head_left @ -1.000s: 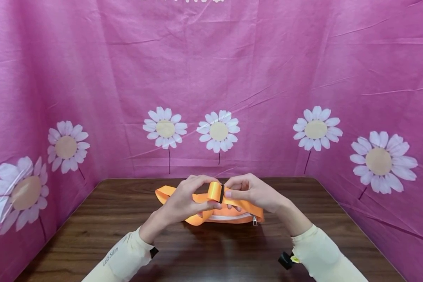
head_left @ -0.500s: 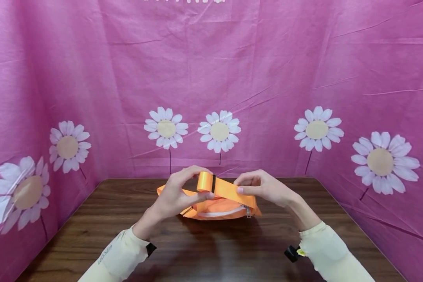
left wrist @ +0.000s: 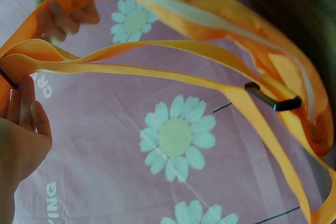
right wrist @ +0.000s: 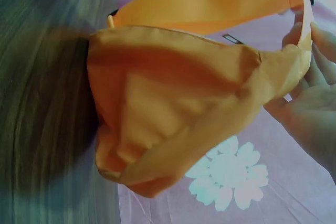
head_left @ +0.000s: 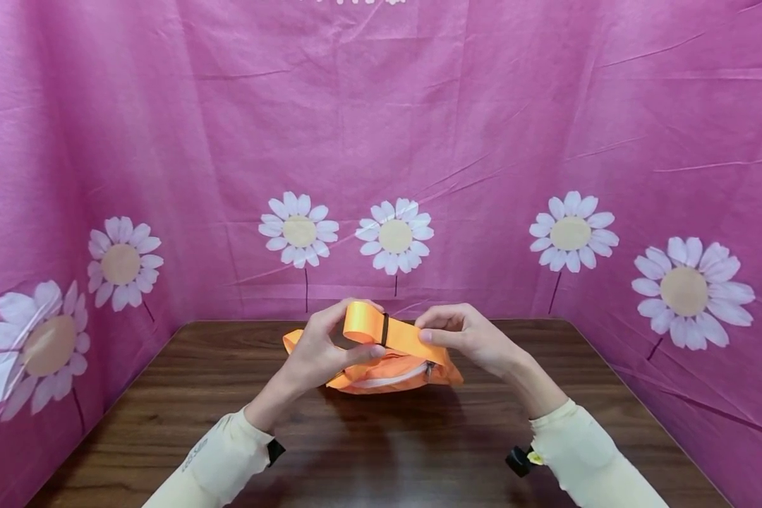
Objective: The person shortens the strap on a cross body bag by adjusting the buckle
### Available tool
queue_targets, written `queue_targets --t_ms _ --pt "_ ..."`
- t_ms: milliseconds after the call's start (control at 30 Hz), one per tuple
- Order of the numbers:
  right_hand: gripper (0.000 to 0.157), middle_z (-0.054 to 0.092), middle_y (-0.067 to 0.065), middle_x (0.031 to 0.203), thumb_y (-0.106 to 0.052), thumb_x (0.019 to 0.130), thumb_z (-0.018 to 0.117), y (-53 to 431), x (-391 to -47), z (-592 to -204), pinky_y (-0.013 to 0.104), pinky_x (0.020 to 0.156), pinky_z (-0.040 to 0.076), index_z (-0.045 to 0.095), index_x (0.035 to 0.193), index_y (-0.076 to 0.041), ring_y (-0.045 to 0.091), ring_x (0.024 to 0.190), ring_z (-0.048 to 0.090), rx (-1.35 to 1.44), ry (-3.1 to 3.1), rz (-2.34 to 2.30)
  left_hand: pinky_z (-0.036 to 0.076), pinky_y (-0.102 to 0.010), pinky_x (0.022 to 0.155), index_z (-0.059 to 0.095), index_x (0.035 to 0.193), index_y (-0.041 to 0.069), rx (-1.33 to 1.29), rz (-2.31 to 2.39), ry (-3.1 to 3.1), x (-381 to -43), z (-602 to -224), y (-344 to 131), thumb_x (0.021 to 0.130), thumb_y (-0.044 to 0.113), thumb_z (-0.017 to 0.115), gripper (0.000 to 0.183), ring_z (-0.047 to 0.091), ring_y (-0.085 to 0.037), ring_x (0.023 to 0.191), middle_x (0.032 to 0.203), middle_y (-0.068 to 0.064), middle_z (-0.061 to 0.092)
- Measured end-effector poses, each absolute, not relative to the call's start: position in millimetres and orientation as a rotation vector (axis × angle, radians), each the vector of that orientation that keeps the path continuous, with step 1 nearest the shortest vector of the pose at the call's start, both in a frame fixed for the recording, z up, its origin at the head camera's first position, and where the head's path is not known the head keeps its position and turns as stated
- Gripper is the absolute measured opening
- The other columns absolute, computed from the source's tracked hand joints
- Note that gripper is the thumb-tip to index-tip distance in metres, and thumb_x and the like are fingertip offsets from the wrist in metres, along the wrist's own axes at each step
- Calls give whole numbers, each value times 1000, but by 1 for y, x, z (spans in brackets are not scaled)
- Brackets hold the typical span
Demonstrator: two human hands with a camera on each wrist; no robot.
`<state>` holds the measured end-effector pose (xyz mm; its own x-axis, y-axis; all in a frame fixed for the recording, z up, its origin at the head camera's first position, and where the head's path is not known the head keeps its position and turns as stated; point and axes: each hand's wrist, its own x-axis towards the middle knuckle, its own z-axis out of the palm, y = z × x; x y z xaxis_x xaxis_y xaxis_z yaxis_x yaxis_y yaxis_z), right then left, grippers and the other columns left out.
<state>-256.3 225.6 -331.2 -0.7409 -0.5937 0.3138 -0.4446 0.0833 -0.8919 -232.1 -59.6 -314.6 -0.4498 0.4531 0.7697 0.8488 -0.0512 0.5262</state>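
An orange waist bag (head_left: 387, 374) with a white zipper is held up over the table, its lower edge close to the wood. Thumb and fingers of my left hand (head_left: 320, 349) pinch its orange strap (head_left: 363, 323) at a black slider (head_left: 384, 329), where the strap forms a loop. My right hand (head_left: 476, 335) grips the strap near the bag's right end, beside the metal zipper pull (head_left: 430, 368). In the left wrist view, a black buckle piece (left wrist: 273, 98) sits on the strap farther along. The right wrist view shows the bag's plain fabric side (right wrist: 173, 103).
A dark wood-grain table (head_left: 381, 451) lies beneath. Behind it and on both sides hangs a pink cloth (head_left: 381, 127) printed with white daisies. Black camera mounts (head_left: 518, 461) stick out from the cream sleeves (head_left: 597, 458).
My hands have moved apart: the right one slid away from the slider along the strap, while the left shifted left and up. More flat strap shows between them, and the bag is tilted up.
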Motion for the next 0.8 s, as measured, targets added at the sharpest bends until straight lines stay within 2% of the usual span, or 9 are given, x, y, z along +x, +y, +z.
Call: queue_targets --t_ms 167,300,400,533,667,800 --pt "16 71 21 99 -13 99 68 217 -252 -332 41 74 57 74 112 -5 26 82 66 -1056 2186 -1782 54 -37 85 64 117 2 -1426 -1529 -1888 -240 -329 -53 73 -7 88 51 64 -21 93 103 -3 68" --pt "17 72 20 99 -16 98 70 213 -250 -331 42 74 57 75 111 -6 27 82 66 -1047 2214 -1777 54 -38 85 65 117 8 -1420 -1498 -1901 -253 -343 -50 74 -2 90 51 63 -21 93 102 0 67" --pt "17 71 20 99 -16 98 70 213 -252 -332 43 76 56 75 111 -6 28 84 66 -1035 2215 -1782 54 -37 84 66 118 14 -1410 -1487 -1900 -259 -349 -52 75 3 91 51 63 -20 93 103 2 67" --pt "17 70 20 101 -15 99 68 218 -257 -335 47 83 55 74 111 -5 29 88 65 -1030 2202 -1803 55 -38 83 65 120 15 -1417 -1532 -1871 -259 -346 -56 79 8 90 49 64 -22 93 104 0 67" --pt "18 68 22 107 -11 99 65 224 -262 -339 51 89 52 72 114 -2 31 93 65 -1069 2154 -1811 55 -38 83 65 121 16 -1400 -1564 -1864 -259 -341 -60 81 10 89 47 65 -23 92 105 -1 67" --pt "19 68 23 108 -10 98 67 226 -265 -340 51 89 52 71 115 -2 32 94 66 -1090 2121 -1804 55 -39 84 66 121 16 -1371 -1580 -1878 -258 -338 -62 80 6 89 48 66 -23 92 105 -1 68"
